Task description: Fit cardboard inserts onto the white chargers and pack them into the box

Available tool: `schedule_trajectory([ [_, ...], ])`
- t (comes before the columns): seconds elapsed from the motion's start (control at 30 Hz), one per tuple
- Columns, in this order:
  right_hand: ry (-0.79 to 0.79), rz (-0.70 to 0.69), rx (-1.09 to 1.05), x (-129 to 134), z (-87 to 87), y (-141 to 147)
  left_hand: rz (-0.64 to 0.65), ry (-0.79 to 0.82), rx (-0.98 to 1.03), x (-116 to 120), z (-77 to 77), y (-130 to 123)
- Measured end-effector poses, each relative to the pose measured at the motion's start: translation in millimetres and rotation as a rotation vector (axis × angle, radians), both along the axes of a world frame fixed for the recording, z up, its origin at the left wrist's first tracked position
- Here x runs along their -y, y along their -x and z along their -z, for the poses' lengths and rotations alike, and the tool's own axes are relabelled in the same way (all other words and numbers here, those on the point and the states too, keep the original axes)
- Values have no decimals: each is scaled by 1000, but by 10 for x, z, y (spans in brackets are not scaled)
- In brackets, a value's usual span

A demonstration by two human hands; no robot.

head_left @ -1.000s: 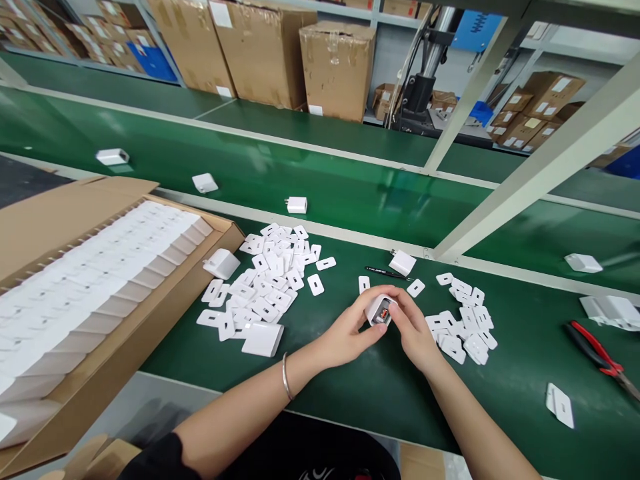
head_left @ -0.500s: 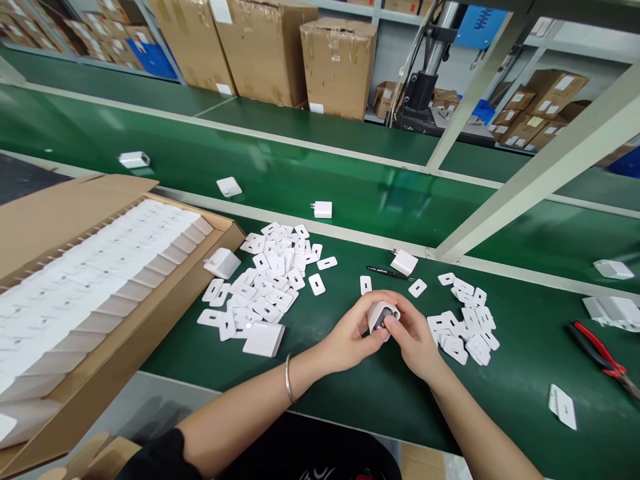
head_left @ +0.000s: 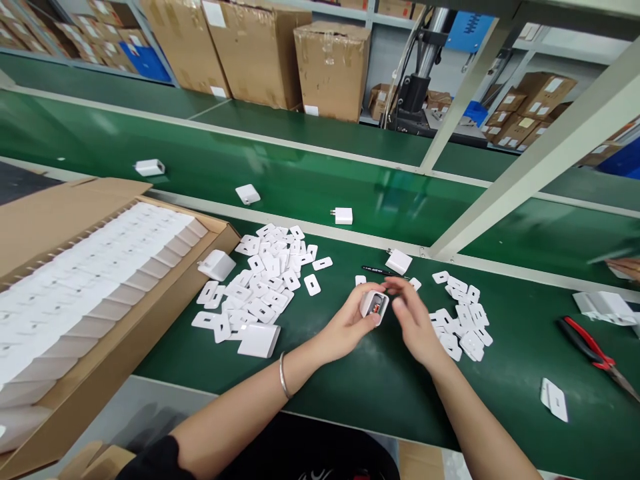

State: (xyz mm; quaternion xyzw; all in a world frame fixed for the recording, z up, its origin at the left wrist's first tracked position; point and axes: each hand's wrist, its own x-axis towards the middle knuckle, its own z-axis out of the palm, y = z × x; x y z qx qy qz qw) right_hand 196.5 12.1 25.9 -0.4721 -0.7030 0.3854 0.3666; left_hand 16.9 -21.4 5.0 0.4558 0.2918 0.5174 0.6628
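My left hand [head_left: 350, 321] is closed around a white charger housing [head_left: 369, 301], whose open end faces me and shows dark and orange parts inside. Just right of it, my right hand [head_left: 413, 323] has its fingers apart and nothing visible in them; its fingertips are close to the housing's top edge. Left of my hands spreads a heap of white slotted cover plates [head_left: 270, 280], with a white charger [head_left: 259, 340] at its near edge. A smaller group of cover plates [head_left: 463, 313] lies right of my right hand. Behind my hands are a black pen [head_left: 377, 271] and another charger [head_left: 399, 261].
A carton [head_left: 220, 240] of chargers in dividers stands at left. Beyond the pale rail runs a green conveyor belt [head_left: 295, 180] carrying spaced-out chargers. Red-black pliers [head_left: 590, 343] and several white housings [head_left: 605, 307] lie at right. Another person's hand [head_left: 627, 268] shows at the right edge.
My right hand has drawn away from the housing and its fingers have spread. The housing's open end is now in plainer view. Chargers on the belt have moved right. Another person's hand has appeared.
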Motion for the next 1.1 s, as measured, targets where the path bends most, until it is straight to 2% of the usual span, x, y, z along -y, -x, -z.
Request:
schedule_trajectory([
  [0.07,-131,210,200,-147,50,-160,-23,120,72,-38,23,-16],
  [0.13,-186,337,462,-297,106,-321,-29,227,181,-66,33,-31],
  [0.23,-138,286,668,-456,181,-490,-44,291,280,-84,25,-42],
  [0.33,-87,222,680,-503,213,-538,-47,302,302,-84,15,-42],
  [0.5,-100,180,682,-439,161,-514,-47,336,341,-97,33,-40],
  [0.7,-144,193,719,-410,120,-507,-6,429,390,-115,32,-34],
  [0.97,-213,346,693,-476,103,-513,1,446,391,-114,39,-16],
  [1.03,-217,392,639,-479,73,-531,-4,432,384,-112,48,-22],
  [1.1,-186,430,480,-457,31,-519,-16,409,369,-107,54,-36],
])
